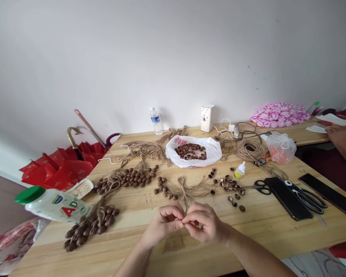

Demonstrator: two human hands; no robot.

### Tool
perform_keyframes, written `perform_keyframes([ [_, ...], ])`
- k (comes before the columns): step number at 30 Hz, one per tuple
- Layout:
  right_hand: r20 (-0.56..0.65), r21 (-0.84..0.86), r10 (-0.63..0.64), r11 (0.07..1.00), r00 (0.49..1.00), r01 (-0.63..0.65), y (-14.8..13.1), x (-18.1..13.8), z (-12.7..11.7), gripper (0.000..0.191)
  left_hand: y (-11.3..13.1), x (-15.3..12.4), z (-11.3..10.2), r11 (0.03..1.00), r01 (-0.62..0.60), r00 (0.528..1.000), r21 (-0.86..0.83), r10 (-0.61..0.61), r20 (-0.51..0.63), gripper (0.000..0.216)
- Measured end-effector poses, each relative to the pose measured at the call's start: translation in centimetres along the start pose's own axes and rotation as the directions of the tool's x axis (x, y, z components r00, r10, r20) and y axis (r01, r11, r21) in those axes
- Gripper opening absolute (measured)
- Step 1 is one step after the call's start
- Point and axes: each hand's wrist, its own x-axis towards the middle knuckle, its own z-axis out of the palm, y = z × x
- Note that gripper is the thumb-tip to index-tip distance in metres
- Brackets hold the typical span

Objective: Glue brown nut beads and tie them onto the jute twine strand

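My left hand (168, 219) and my right hand (204, 222) meet fingertip to fingertip above the table's front middle. Both are closed in a pinch on a thin strand of twine; the bit between the fingertips is mostly hidden. Just beyond them lies a looped bundle of jute twine (182, 185), its strands fanning out to both sides. Brown nut shells (162, 186) sit at the ends of its left strands. On the right, loose half shells (230, 184) are scattered near a small glue bottle (240, 170).
A white plastic bag (193, 163) of shells stands mid-table. Finished-looking shell bundles (92, 227) and a white bottle (57, 204) lie left. Small scissors (259, 187), a black phone (288, 198), larger scissors (305, 196) and a twine coil (250, 150) lie right. Another person's hand (341, 134) rests far right.
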Motion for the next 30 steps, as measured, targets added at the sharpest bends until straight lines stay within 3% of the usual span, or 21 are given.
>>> perform_keyframes([
  [8, 0.029, -0.009, 0.010, 1.000, 1.000, -0.010, 0.25, -0.16, 0.26, 0.007, -0.07, -0.05, 0.00, 0.996, 0.083, 0.995, -0.041, -0.081, 0.051, 0.007],
  [22, -0.045, -0.054, -0.032, 0.998, 0.998, 0.030, 0.13, -0.26, 0.36, 0.007, -0.24, 0.06, -0.07, 0.994, 0.065, 0.995, -0.091, -0.058, 0.077, 0.004],
  [30, -0.012, -0.079, -0.079, 0.994, 0.997, 0.078, 0.08, -0.08, 0.18, 0.008, -0.42, 0.11, -0.09, 0.991, 0.095, 0.995, -0.092, -0.092, 0.039, 0.004],
])
